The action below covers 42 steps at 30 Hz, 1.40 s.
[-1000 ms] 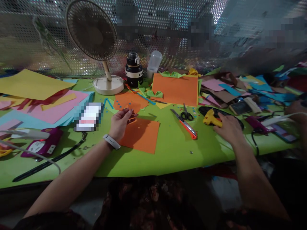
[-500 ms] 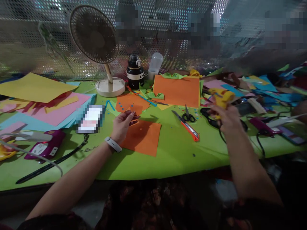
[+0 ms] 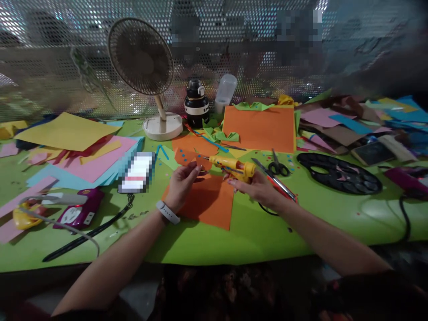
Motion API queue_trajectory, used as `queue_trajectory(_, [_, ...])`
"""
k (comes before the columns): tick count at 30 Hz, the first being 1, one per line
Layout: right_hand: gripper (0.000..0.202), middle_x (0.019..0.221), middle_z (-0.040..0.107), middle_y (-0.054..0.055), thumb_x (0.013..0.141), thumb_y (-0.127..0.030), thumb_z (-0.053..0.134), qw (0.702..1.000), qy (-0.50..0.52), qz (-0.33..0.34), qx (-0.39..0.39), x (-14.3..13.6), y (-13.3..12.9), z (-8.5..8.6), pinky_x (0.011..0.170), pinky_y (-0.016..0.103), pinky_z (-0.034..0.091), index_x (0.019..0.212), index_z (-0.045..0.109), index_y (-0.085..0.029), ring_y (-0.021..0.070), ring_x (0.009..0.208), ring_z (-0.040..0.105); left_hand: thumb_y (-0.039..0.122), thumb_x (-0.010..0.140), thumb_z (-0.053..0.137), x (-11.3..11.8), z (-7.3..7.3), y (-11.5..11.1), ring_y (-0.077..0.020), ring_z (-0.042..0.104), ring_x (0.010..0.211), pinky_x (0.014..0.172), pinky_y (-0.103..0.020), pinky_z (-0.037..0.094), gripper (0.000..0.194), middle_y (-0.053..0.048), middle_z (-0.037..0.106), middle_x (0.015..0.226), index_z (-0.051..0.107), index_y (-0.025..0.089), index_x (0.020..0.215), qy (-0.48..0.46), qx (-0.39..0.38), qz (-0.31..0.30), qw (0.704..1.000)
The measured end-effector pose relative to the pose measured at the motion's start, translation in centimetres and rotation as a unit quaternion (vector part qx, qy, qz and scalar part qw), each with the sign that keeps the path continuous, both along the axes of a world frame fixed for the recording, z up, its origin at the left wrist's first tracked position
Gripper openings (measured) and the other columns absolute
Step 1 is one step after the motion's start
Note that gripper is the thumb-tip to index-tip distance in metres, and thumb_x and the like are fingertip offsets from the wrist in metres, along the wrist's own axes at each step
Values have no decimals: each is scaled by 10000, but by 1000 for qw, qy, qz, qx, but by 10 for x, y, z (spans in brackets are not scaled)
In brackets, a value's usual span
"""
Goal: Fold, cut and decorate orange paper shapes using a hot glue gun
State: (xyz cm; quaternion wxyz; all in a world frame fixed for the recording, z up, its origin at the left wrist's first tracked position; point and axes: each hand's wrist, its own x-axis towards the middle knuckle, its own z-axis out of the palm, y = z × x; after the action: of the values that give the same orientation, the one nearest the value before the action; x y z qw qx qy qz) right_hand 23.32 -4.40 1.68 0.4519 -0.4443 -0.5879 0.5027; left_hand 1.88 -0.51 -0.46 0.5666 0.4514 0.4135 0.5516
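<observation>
My right hand is wrapped round a yellow glue gun, whose metal tip points left toward my other hand. My left hand has its thumb and fingers pinched together above an orange sheet; whatever is between them is too small to make out. Behind the left hand lies an orange paper piece with blue dots. Black scissors and a red utility knife lie beyond my right hand.
A fan, a black bottle and a larger orange sheet stand at the back. Left are a phone, coloured papers and a purple device. Right are a black palette and paper scraps.
My right hand has brought the glue gun leftward from above the palette to beside my left hand. The left hand stays pinched near the orange papers. The view has shifted slightly.
</observation>
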Motion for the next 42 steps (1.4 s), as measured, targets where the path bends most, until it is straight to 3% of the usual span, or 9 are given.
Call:
queue_trajectory(7, [310,944,752,59,740,-351,776,1000,7,-7,-4,-4,5,-4,654,273,599,1005,738,-195,169,799,695,424,674,840,1,-1,0,-181,732,757,653,-267,584,354,-33,728,819,675,158,838,2,9,0,1000])
queue_trajectory(13, [317,963,756,57,736,-400,776,1000,4,-1,6,-7,9,-8,859,366,600,981,743,-202,200,896,713,410,682,839,0,-1,2,-190,734,771,670,-284,587,363,-48,736,849,685,153,888,8,8,-9,1000])
queue_trajectory(22, [325,993,761,55,732,-412,783,1000,-7,-4,22,-6,8,-11,944,399,573,995,744,-224,227,977,714,413,695,830,1,1,-1,-193,734,773,682,-292,587,335,-44,732,847,695,157,863,15,6,-18,1000])
queue_trajectory(42, [300,1000,760,52,774,-403,766,999,-23,-10,38,-1,8,-16,902,368,588,1011,732,-221,209,938,719,409,705,828,1,-1,-2,-203,736,768,695,-320,598,349,-48,740,809,692,157,903,7,10,-22,1000])
